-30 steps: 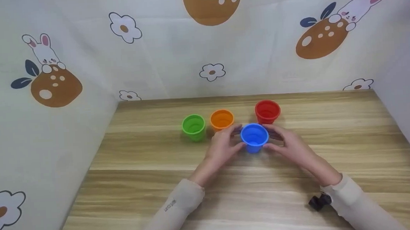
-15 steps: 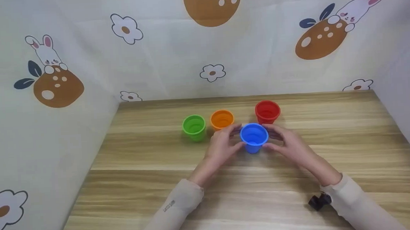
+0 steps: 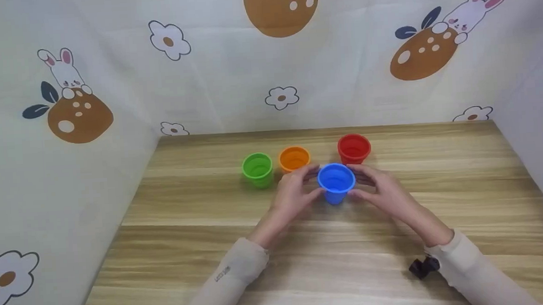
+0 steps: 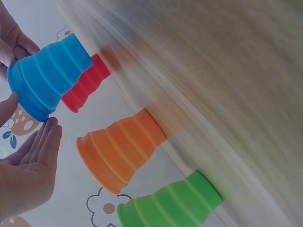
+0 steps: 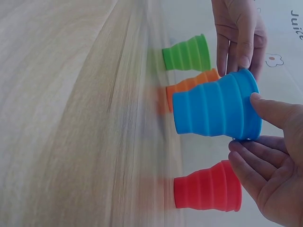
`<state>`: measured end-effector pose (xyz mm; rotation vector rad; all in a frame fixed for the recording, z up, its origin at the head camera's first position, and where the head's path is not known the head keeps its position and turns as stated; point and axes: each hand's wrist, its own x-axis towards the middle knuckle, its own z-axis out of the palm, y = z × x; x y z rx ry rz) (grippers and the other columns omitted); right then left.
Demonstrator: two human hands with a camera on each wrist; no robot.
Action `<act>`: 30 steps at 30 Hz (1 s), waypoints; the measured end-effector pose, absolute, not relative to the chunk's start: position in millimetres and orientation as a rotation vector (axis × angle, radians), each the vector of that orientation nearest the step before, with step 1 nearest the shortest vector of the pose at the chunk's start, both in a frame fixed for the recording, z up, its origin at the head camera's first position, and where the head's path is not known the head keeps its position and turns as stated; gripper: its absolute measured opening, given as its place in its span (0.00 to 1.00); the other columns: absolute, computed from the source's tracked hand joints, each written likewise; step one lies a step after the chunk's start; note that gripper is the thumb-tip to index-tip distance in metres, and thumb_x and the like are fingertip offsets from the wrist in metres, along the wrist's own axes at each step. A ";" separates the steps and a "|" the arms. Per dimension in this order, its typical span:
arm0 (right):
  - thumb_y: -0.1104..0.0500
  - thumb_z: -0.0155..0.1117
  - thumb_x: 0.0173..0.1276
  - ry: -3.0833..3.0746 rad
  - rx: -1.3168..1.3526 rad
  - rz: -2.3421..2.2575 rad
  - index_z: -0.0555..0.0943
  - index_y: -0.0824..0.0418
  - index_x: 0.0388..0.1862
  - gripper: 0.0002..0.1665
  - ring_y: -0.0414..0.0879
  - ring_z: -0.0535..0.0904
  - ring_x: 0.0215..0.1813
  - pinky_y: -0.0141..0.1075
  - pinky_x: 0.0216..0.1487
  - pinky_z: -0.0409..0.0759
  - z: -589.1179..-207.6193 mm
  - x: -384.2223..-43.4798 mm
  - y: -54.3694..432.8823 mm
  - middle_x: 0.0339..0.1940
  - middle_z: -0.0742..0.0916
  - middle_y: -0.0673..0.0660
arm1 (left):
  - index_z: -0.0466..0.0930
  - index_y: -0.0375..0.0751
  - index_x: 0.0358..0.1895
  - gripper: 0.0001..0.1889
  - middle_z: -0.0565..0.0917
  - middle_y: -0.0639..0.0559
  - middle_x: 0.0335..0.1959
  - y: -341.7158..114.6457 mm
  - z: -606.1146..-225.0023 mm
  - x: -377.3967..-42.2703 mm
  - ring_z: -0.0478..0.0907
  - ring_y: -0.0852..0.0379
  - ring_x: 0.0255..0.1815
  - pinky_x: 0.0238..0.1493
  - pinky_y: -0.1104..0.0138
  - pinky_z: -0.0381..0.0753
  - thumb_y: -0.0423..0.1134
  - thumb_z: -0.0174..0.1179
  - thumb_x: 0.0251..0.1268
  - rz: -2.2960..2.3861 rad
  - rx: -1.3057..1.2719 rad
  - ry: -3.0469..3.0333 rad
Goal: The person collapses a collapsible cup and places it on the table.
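Observation:
Between both hands is a blue ribbed cup (image 3: 336,179), mouth up, pinched near its rim from either side. My left hand (image 3: 293,196) has thumb and fingertips at the cup's left side. On the opposite side, my right hand (image 3: 389,195) holds it the same way. In the right wrist view the blue cup (image 5: 215,106) appears raised off the tabletop. Behind it stands a red cup (image 3: 354,148). An orange cup (image 3: 294,158), partly covered by the left hand, and a green cup (image 3: 257,170) stand upright to the left.
The wood-grain table (image 3: 188,261) meets a pale patterned cloth wall (image 3: 229,79) at the back, with more wall on both sides. A small black object (image 3: 423,267) sits by the right sleeve cuff.
Both hands and the blue cup stay almost where they were. The head view has shifted very slightly. The other cups have not moved on the table.

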<state>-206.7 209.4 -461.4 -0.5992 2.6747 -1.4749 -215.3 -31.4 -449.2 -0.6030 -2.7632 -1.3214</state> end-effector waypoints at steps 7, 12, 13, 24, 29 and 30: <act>0.63 0.73 0.62 2.694 -0.605 -1.466 0.71 0.65 0.70 0.37 0.60 0.81 0.64 0.48 0.64 0.78 -459.1 -205.8 209.3 0.66 0.81 0.66 | 0.74 0.38 0.66 0.29 0.82 0.46 0.62 -32.3 -447.2 -213.3 0.82 0.55 0.61 0.63 0.67 0.80 0.36 0.71 0.60 -1.325 -0.589 -2.752; 0.61 0.73 0.62 2.707 -0.646 -1.482 0.72 0.67 0.68 0.37 0.61 0.82 0.62 0.48 0.63 0.79 -457.8 -205.4 208.8 0.64 0.82 0.67 | 0.75 0.37 0.65 0.29 0.83 0.46 0.61 -33.4 -446.4 -212.3 0.82 0.54 0.60 0.61 0.67 0.81 0.36 0.71 0.60 -1.346 -0.598 -2.734; 0.61 0.73 0.62 2.707 -0.653 -1.486 0.73 0.68 0.68 0.36 0.61 0.82 0.62 0.48 0.63 0.79 -457.4 -205.1 208.7 0.64 0.82 0.67 | 0.75 0.37 0.65 0.29 0.83 0.46 0.61 -33.7 -446.1 -212.0 0.82 0.54 0.60 0.61 0.67 0.81 0.36 0.71 0.60 -1.344 -0.601 -2.732; 0.60 0.73 0.62 2.702 -0.672 -1.489 0.73 0.65 0.68 0.35 0.59 0.82 0.62 0.47 0.63 0.79 -450.9 -201.3 209.8 0.64 0.82 0.65 | 0.76 0.37 0.64 0.27 0.83 0.46 0.61 -35.6 -440.1 -206.4 0.82 0.54 0.60 0.62 0.67 0.80 0.37 0.70 0.60 -1.360 -0.633 -2.690; 0.60 0.73 0.62 2.707 -0.692 -1.504 0.74 0.65 0.68 0.35 0.59 0.82 0.62 0.47 0.62 0.79 -449.9 -201.0 210.2 0.64 0.82 0.65 | 0.77 0.38 0.63 0.26 0.83 0.47 0.61 -36.3 -439.3 -205.5 0.82 0.55 0.60 0.62 0.67 0.80 0.38 0.70 0.61 -1.360 -0.652 -2.673; 0.60 0.73 0.63 2.706 -0.696 -1.511 0.74 0.65 0.68 0.35 0.59 0.82 0.62 0.47 0.63 0.79 -449.7 -200.8 210.4 0.64 0.82 0.65 | 0.77 0.38 0.63 0.26 0.84 0.48 0.60 -36.5 -438.9 -205.3 0.82 0.55 0.60 0.62 0.67 0.80 0.38 0.70 0.61 -1.357 -0.662 -2.665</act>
